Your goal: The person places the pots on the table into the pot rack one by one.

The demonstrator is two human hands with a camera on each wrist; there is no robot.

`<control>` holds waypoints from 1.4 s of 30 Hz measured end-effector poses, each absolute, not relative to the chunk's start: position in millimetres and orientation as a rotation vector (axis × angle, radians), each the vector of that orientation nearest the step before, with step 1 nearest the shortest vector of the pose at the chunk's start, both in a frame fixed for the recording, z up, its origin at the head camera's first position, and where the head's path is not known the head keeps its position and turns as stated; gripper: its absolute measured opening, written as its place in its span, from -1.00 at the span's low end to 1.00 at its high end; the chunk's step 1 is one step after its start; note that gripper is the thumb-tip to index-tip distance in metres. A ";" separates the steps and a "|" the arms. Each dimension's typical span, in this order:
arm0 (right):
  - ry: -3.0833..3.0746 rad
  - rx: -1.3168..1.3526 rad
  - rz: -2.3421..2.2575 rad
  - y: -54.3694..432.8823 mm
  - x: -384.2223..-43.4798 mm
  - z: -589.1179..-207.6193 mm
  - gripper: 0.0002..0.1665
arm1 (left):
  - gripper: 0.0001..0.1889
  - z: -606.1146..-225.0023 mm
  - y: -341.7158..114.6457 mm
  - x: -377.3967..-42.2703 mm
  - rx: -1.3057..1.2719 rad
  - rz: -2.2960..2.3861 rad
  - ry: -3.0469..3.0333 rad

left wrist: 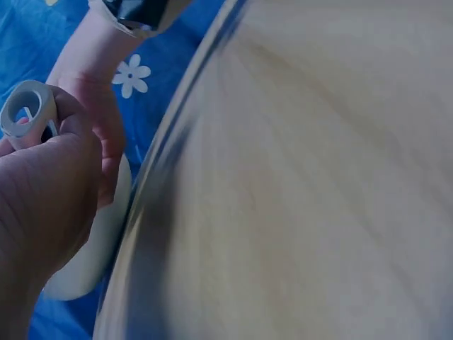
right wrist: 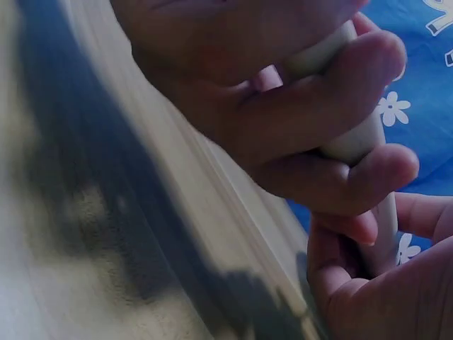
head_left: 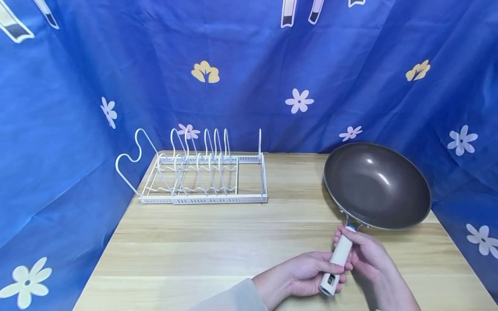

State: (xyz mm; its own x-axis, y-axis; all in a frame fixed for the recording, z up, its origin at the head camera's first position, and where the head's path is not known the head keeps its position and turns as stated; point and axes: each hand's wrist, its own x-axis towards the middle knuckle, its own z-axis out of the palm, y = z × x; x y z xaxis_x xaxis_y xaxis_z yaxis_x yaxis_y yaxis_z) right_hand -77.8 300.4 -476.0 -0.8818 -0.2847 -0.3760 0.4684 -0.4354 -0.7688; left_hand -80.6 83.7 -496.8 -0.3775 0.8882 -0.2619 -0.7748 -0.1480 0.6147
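A dark frying pan (head_left: 375, 185) with a deep round bowl is at the right of the head view, its inside facing up and toward the camera. Its pale handle (head_left: 342, 250) points down toward the person. My left hand (head_left: 307, 274) grips the handle near its end, the thumb lying across it. Higher up, close to the bowl, my right hand (head_left: 367, 255) holds the same handle. In the left wrist view the handle's hollow end (left wrist: 32, 117) sticks out of the left hand. Curled fingers (right wrist: 368, 177) wrap the handle in the right wrist view.
A white wire rack (head_left: 218, 198) with several upright loops stands at the back left of the wooden table (head_left: 194, 250). Blue cloth (head_left: 249, 86) with flower prints hangs behind the table and on both sides.
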 end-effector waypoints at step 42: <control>1.852 0.402 -2.157 230.0 -80.0 -436.7 -0.53 | -0.57 -475.4 34.4 -66.9 0.449 1.771 1.281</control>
